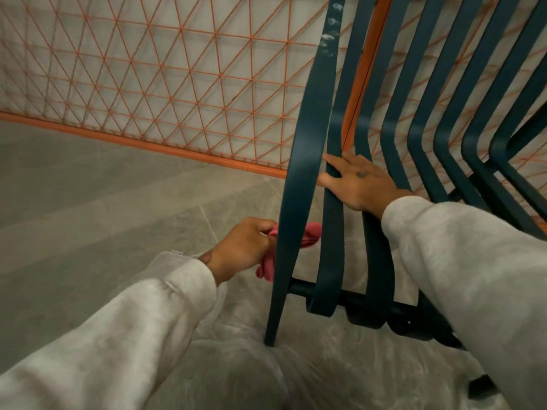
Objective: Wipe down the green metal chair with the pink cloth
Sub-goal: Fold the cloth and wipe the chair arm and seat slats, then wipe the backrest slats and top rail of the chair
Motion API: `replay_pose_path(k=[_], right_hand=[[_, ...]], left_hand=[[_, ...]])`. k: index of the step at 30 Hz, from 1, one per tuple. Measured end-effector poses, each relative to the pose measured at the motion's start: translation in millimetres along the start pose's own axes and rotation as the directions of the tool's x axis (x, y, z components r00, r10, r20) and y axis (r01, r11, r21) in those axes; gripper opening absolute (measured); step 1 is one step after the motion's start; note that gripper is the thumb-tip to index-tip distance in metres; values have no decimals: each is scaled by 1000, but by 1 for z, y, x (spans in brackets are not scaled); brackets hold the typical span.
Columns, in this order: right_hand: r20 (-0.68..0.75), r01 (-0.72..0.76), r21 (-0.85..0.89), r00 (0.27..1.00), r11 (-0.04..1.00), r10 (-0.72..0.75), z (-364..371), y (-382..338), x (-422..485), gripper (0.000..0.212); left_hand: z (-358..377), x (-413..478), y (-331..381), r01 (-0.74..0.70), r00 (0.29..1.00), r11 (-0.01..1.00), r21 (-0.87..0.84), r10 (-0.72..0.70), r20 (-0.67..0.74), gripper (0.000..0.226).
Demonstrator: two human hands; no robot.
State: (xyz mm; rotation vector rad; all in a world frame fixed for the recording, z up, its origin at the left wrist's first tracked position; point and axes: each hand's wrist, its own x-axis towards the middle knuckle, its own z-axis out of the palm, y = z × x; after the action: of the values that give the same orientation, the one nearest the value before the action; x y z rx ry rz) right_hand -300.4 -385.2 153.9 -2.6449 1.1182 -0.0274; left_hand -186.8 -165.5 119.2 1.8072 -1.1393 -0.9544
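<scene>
The green metal chair (305, 161) fills the right half of the head view, its curved slats running from the top down to a round crossbar near the floor. My left hand (245, 247) is shut on the pink cloth (266, 267), pressed against the outer slat's left edge; part of the cloth shows behind that slat. My right hand (358, 182) lies flat with fingers spread across two slats, steadying the chair. White smudges mark the outer slat near the top.
An orange wire-mesh fence (177, 84) with an orange bottom rail stands behind the chair. Grey stone tiles (88, 187) cover the floor on the left. My pale trousers fill the bottom of the view.
</scene>
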Motion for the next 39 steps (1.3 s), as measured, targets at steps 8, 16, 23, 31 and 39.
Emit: replay_pose_path(k=[8, 16, 23, 31, 39], right_hand=[[-75, 56, 286, 997, 957, -36, -15, -23, -80, 46], [-431, 210, 569, 899, 795, 71, -73, -46, -137, 20], [-548, 494, 592, 826, 637, -131, -157, -91, -157, 23], [-591, 601, 580, 775, 550, -223, -188, -115, -145, 49], [-550, 557, 744, 824, 369, -136, -189, -100, -141, 39]], left_hand=[[-22, -38, 14, 94, 925, 935, -343, -210, -318, 16], [-80, -69, 102, -234, 768, 924, -303, -16, -640, 13], [-104, -79, 198, -419, 733, 865, -277, 142, -665, 14], [-80, -77, 261, -472, 820, 809, -351, 257, -512, 25], [-69, -75, 269, -382, 921, 840, -387, 312, -231, 45]])
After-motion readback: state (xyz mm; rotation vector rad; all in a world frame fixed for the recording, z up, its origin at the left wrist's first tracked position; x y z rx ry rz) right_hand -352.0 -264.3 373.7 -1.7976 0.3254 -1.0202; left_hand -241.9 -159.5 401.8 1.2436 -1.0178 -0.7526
